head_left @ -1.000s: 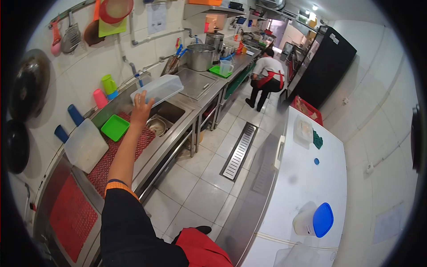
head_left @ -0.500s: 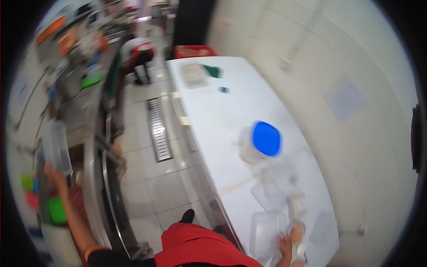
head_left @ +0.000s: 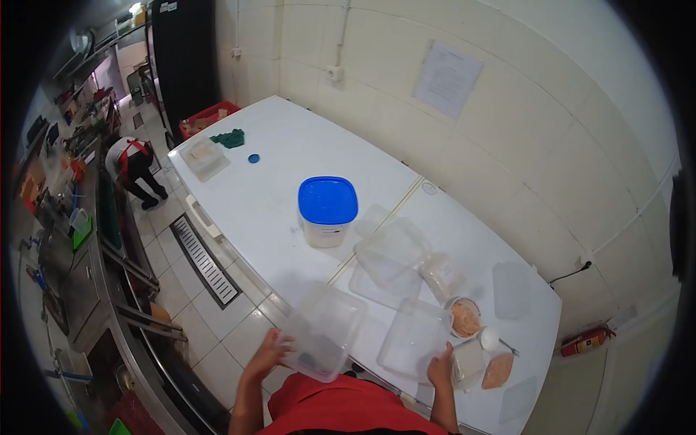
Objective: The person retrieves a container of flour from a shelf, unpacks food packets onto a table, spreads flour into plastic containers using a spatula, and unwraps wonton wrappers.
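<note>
at the lower center of the frame, a person's left hand [head_left: 270,355] closes partway on the edge of a clear plastic container [head_left: 326,326], while the right hand [head_left: 440,367], fingers bent, meets the edge of a second clear container [head_left: 413,337] over a white chest freezer [head_left: 464,248], its grip unclear. a blue-lidded tub [head_left: 328,210] stands mid-frame; its marking and the posted sheet [head_left: 448,78], upper right, are illegible.

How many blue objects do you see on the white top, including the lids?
2: the large blue lid on the tall container, and a small round blue object near the green cloth. Another could be hidden behind the container.
</note>
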Demonstrator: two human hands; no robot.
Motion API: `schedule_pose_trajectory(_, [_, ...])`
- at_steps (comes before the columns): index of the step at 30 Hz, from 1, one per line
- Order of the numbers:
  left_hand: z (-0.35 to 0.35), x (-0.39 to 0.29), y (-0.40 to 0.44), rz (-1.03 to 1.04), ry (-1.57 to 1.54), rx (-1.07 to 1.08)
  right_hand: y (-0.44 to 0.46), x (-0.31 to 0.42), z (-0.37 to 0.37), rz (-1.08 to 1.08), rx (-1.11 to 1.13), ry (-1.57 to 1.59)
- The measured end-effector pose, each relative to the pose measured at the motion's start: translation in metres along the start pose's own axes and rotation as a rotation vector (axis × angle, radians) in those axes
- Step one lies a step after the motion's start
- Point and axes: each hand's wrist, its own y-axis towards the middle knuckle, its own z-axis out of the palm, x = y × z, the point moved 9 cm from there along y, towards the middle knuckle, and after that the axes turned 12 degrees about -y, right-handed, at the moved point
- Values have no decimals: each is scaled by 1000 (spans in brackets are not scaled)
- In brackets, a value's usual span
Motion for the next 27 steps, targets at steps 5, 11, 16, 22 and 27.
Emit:
schedule_pose_trajectory(5, [55,22,47,59,244,-96,-28,22,-11,233,273,100])
schedule_pose_trajectory(11, [94,13,57,282,779,44,-51,0,6,192,307,224])
schedule_pose_trajectory(16, [120,19,57,219,927,110,-49,18,-20,78,428,223])
schedule_pose_trajectory(22, [108,9,50,36,1159,12,-43,28,-12,25,479,-52])
schedule_pose_trajectory(27, [103,-12,41,106,1121,-188,-21,65,2,14,477,-167])
